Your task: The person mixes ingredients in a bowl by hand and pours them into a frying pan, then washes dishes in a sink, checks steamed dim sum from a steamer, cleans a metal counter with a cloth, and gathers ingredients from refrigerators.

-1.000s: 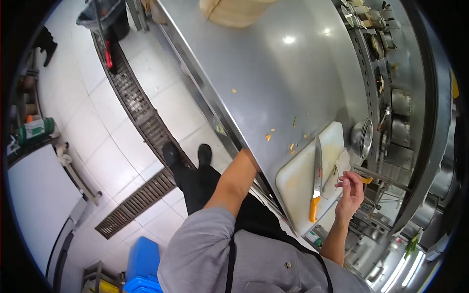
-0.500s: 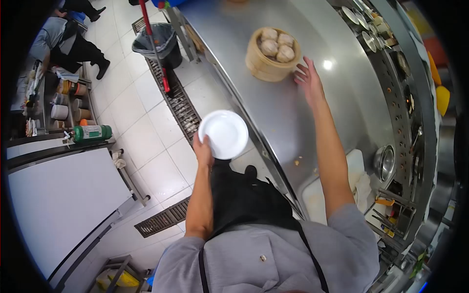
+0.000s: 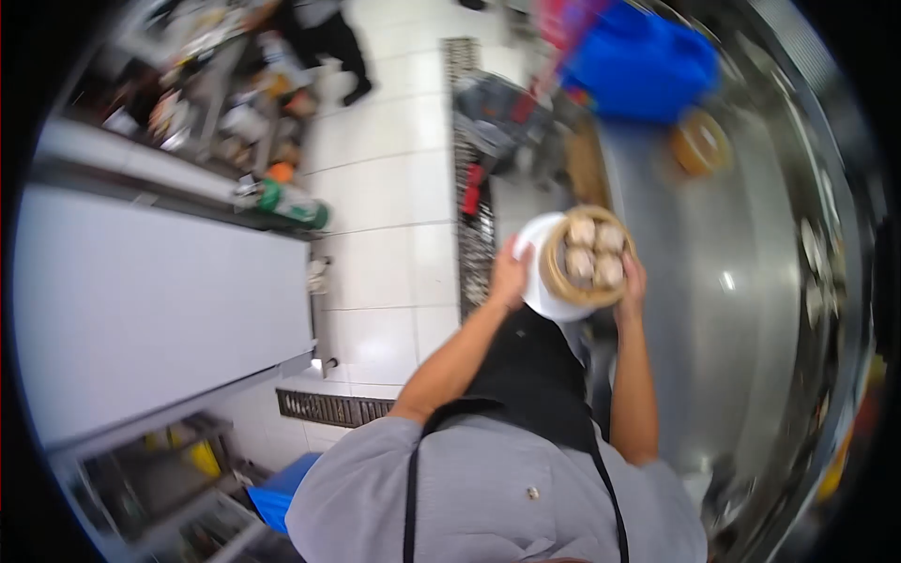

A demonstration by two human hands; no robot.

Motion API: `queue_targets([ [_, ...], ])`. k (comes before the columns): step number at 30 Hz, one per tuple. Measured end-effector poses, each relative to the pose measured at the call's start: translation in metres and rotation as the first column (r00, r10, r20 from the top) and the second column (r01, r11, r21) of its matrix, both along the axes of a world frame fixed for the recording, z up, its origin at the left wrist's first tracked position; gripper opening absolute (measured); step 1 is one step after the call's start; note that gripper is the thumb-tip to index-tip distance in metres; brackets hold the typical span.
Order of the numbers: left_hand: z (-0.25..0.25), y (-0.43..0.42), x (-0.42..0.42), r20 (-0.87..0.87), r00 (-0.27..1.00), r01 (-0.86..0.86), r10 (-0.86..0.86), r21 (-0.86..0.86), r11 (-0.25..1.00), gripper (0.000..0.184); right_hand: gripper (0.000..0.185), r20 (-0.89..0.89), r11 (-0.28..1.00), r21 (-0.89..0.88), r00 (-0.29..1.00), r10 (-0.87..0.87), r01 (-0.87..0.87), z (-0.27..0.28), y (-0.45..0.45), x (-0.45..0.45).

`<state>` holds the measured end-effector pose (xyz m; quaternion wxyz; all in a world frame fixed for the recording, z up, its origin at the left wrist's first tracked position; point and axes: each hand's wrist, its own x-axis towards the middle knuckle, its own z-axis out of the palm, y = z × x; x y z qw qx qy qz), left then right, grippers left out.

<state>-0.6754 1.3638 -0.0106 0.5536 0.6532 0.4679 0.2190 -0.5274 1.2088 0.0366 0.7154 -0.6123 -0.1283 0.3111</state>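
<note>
A white plate (image 3: 534, 291) is gripped at its left rim by my left hand (image 3: 510, 272), fingers closed on it. Over the plate's right part is a round bamboo steamer (image 3: 556, 266) with several pale dumplings (image 3: 594, 253) inside. My right hand (image 3: 633, 282) wraps the steamer's right side, its fingers partly hidden. Whether the steamer rests fully on the plate cannot be made out from above. Both are held in front of my black apron (image 3: 526, 361), by the edge of the steel counter.
The steel counter (image 3: 680, 310) runs along my right, with a blue bag-like object (image 3: 643, 66) and a blurred round tan container (image 3: 702, 143) at its far end. A grey bin (image 3: 502, 117) stands ahead. On the left are a white-topped surface (image 3: 169, 300), a green cylinder (image 3: 293, 204) and another person's legs (image 3: 333, 42).
My right hand has taken hold of the steamer and lifted it off the counter, bringing it left over the plate. My view has turned, and the plate sits farther right in it.
</note>
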Motion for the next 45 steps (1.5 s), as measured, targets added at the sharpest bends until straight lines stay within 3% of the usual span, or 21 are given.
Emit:
queue_targets([
  [1,-0.026,0.023,0.001,0.328,0.943,0.043,0.057,-0.291,0.956,0.032,0.039,0.040,0.998,0.051,0.999,0.028,-0.030,-0.006,0.036,-0.013],
  [4,-0.024,0.096,-0.027,0.502,0.821,0.049,0.274,-0.538,0.841,0.026,0.046,0.138,0.986,-0.034,0.976,0.167,-0.164,-0.034,0.114,-0.022],
  [6,-0.015,0.147,-0.047,0.523,0.754,-0.017,0.398,-0.591,0.807,0.024,0.045,0.727,0.931,-0.278,0.581,0.365,-0.237,-0.009,0.176,-0.013],
  [7,-0.013,0.172,-0.059,0.530,0.731,-0.052,0.430,-0.584,0.810,0.024,0.045,0.731,0.922,-0.278,0.563,0.386,-0.270,-0.012,0.211,-0.012],
  [9,-0.012,0.213,-0.074,0.545,0.653,-0.159,0.527,-0.581,0.798,0.024,0.041,0.014,0.855,-0.045,0.856,0.517,-0.516,-0.041,0.279,-0.013],
  [10,-0.013,0.236,-0.085,0.547,0.580,-0.236,0.603,-0.596,0.768,0.025,0.040,-0.384,0.826,0.098,0.745,0.546,-0.555,-0.043,0.317,-0.022],
  [11,-0.014,0.257,-0.096,0.554,0.552,-0.262,0.623,-0.594,0.760,0.025,0.040,-0.484,0.817,0.206,0.670,0.563,-0.538,-0.047,0.351,-0.036],
  [18,-0.005,0.410,-0.179,0.512,0.436,-0.574,0.740,-0.475,0.667,0.030,0.034,-0.503,0.667,0.229,0.500,0.705,-0.709,-0.059,0.586,-0.123],
  [20,0.008,0.453,-0.206,0.557,0.274,-0.555,0.784,-0.574,0.602,0.037,0.033,-0.496,0.635,0.328,0.445,0.746,-0.699,-0.065,0.647,-0.157],
  [21,-0.014,0.473,-0.227,0.595,0.373,-0.634,0.712,-0.397,0.664,0.051,0.035,-0.479,0.634,0.353,0.449,0.754,-0.688,-0.066,0.677,-0.173],
  [24,0.021,0.501,-0.276,0.418,0.385,-0.559,0.823,-0.604,0.568,0.062,0.037,-0.428,0.619,0.382,0.462,0.777,-0.686,-0.070,0.772,-0.213],
  [26,-0.002,0.496,-0.309,0.425,0.386,-0.601,0.819,-0.558,0.572,0.070,0.031,-0.439,0.635,0.390,0.472,0.765,-0.667,-0.081,0.844,-0.229],
  [32,-0.085,0.358,-0.360,0.001,-0.048,-0.770,0.999,-0.637,-0.036,0.066,0.035,-0.190,0.497,0.491,0.469,0.862,-0.715,-0.084,1.061,-0.286],
  [33,-0.107,0.311,-0.349,-0.020,-0.153,-0.785,0.988,-0.605,-0.134,0.061,0.035,-0.240,0.570,0.448,0.522,0.819,-0.689,-0.096,1.093,-0.296],
  [35,-0.141,0.229,-0.314,-0.215,-0.449,-0.641,0.867,-0.598,-0.480,0.058,0.035,-0.264,0.602,0.431,0.544,0.796,-0.672,-0.085,1.154,-0.326],
  [36,-0.184,0.159,-0.292,0.065,-0.676,-0.386,0.734,-0.880,-0.278,0.061,0.034,-0.270,0.665,0.392,0.612,0.743,-0.636,-0.075,1.171,-0.339],
  [38,-0.141,0.151,-0.206,-0.229,-0.696,-0.471,0.681,-0.571,-0.673,0.070,0.035,-0.231,0.747,0.317,0.717,0.658,-0.584,-0.074,1.203,-0.359],
  [39,-0.128,0.153,-0.170,-0.269,-0.862,-0.165,0.430,-0.653,-0.739,0.071,0.035,-0.180,0.766,0.280,0.752,0.634,-0.579,-0.082,1.223,-0.367],
  [40,-0.127,0.148,-0.143,-0.448,-0.792,-0.047,0.414,-0.632,-0.773,0.072,0.034,-0.260,0.666,0.427,0.623,0.738,-0.611,-0.113,1.256,-0.375],
  [42,-0.131,0.158,-0.075,-0.576,-0.738,0.095,0.353,-0.606,-0.790,0.071,0.033,-0.122,0.655,0.250,0.648,0.752,-0.713,-0.140,1.265,-0.387],
  [45,-0.156,0.218,0.003,-0.610,-0.708,0.153,0.356,-0.624,-0.766,0.070,0.033,0.008,0.442,-0.036,0.442,0.897,-0.896,-0.160,1.187,-0.428],
])
